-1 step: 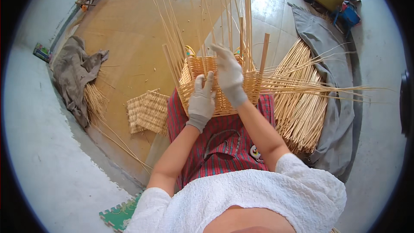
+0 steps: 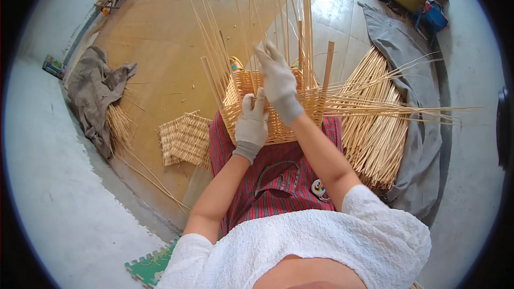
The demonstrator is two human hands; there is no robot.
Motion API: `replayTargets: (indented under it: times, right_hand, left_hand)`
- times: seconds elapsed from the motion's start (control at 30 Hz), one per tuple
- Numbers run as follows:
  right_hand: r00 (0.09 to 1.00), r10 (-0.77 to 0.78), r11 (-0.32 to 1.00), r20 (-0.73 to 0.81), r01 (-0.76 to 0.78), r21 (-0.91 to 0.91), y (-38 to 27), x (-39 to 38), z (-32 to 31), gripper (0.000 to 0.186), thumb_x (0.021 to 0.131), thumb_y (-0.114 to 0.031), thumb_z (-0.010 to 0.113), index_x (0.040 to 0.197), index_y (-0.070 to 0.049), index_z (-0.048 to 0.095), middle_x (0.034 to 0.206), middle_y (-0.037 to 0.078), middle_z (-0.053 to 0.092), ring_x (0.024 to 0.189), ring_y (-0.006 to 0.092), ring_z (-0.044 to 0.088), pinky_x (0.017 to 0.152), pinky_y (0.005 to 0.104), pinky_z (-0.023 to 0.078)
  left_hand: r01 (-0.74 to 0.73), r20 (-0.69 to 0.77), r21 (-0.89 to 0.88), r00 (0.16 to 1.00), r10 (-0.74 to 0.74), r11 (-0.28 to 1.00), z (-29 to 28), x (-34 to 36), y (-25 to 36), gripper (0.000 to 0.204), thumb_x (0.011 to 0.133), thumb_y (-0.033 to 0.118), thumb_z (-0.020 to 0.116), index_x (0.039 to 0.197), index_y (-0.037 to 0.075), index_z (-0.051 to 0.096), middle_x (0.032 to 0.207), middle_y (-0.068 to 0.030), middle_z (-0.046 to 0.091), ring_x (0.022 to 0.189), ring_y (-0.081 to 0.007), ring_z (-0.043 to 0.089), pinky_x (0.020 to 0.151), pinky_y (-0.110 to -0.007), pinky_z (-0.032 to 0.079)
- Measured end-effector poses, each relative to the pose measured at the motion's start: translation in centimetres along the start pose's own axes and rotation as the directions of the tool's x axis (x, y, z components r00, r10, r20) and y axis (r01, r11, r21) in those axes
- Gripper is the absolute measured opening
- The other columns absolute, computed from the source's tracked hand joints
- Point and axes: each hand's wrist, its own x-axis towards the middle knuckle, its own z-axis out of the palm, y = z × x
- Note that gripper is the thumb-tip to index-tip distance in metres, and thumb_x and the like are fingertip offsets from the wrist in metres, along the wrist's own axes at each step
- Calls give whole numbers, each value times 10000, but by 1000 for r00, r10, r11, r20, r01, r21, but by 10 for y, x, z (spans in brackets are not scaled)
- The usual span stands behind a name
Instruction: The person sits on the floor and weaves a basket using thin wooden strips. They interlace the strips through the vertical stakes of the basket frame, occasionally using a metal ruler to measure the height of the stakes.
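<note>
A half-woven wicker basket [image 2: 284,128] rests on my lap, with long thin rods [image 2: 206,16] standing up from its walls and flat wooden stakes [image 2: 329,67] at its corners. My left hand [image 2: 251,127], in a pale glove with a grey cuff, is closed on the basket's near wall, thumb and fingertips at the top of the weave. Above the basket's middle my gloved right hand [image 2: 278,77] is raised, its fingers bent around a thin upright rod; the fingertips are slightly blurred. More rods [image 2: 385,108] stick out sideways from the basket's right side.
To the right lies a big bundle of peeled rods [image 2: 377,144], partly under a grey cloth [image 2: 423,150]. Two woven pieces [image 2: 187,138] lie on the floor at left, near another cloth-covered bundle [image 2: 96,91]. Boxes and a blue stool [image 2: 432,17] stand far right.
My right hand has shifted slightly left and up, tilting toward the left. My left hand has stayed at the basket's near wall.
</note>
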Motion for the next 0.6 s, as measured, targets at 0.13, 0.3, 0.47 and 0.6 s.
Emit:
replayTargets:
  times: [0.13,0.3,0.47,0.6]
  right_hand:
    - [973,228,688,24,-179,703,27,-11,-12,658,918,109,485,1531,-111,394,1155,142,719,1067,210,706,801,309,597]
    - [821,547,660,163,-542,520,86,-103,-63,444,969,66,512,1399,-47,497,1110,117,712,1076,227,715,866,334,581]
    - [990,138,973,-1,-135,187,65,-11,-63,400,1012,-25,586,1411,-58,573,1177,115,698,1205,190,626,996,317,526]
    - [958,287,616,-8,-178,767,72,-24,-91,417,971,50,538,1383,3,583,1214,135,690,1125,225,663,1002,360,536]
  left_hand:
    - [-121,-32,212,991,130,970,1,5,-15,650,919,151,673,1538,235,492,1396,-171,497,999,-352,661,774,-466,572]
    - [-300,-126,147,940,318,943,7,22,3,689,902,149,714,1544,203,469,1358,-167,533,913,-362,667,828,-442,567]
    - [-168,47,89,985,165,982,40,17,59,878,864,127,732,1623,280,318,1396,-194,454,868,-371,676,800,-475,579]
    - [-145,200,260,975,94,955,44,33,64,857,860,115,716,1606,332,352,1368,-183,467,860,-361,689,801,-475,584]
